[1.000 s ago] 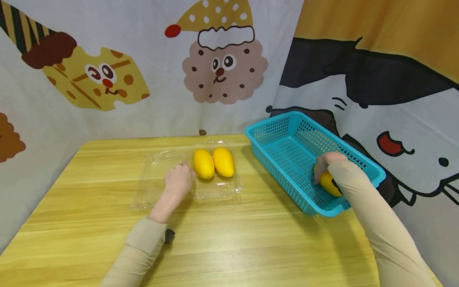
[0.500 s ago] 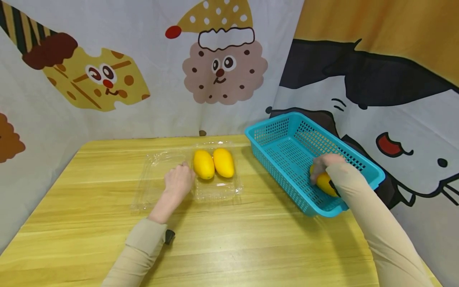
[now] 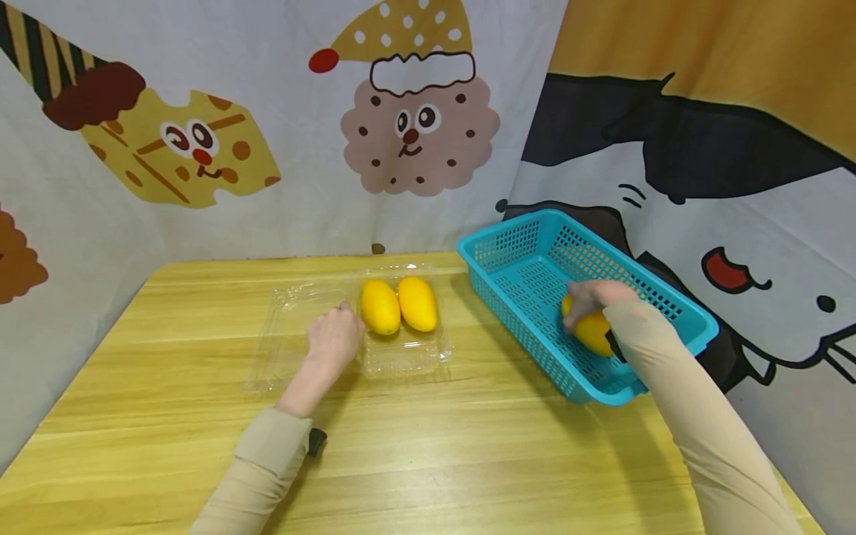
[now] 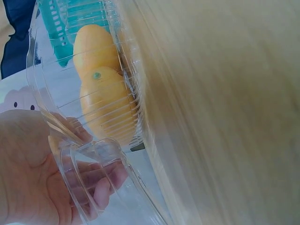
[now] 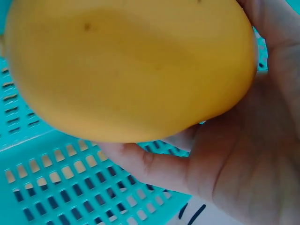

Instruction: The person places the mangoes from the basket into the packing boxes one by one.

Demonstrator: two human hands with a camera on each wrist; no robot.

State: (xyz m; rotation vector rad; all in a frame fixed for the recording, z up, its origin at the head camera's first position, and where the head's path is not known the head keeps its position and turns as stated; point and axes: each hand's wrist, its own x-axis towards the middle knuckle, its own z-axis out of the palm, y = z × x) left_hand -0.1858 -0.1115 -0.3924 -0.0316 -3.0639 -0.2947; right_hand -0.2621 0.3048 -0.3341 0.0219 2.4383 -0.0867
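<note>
Hands well apart in the head view: the left hand (image 3: 336, 334) pinches an opened clear container (image 3: 401, 358) at its hinge; the right hand (image 3: 598, 296) grips a yellow mango (image 3: 591, 334) inside a blue basket (image 3: 521, 322). Wood-grain table (image 3: 468, 461), cartoon-printed curtain (image 3: 267, 44) behind; two mangoes (image 3: 380, 306) lie side by side in the container's right half. Left wrist view: fingers show through clear plastic. Right wrist view: perforated basket surfaces behind the held mango; whether it touches them cannot be told.

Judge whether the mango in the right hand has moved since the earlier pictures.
Yes. In the head view, the mango has shifted left and slightly up the picture, away from the near end of the basket.
</note>
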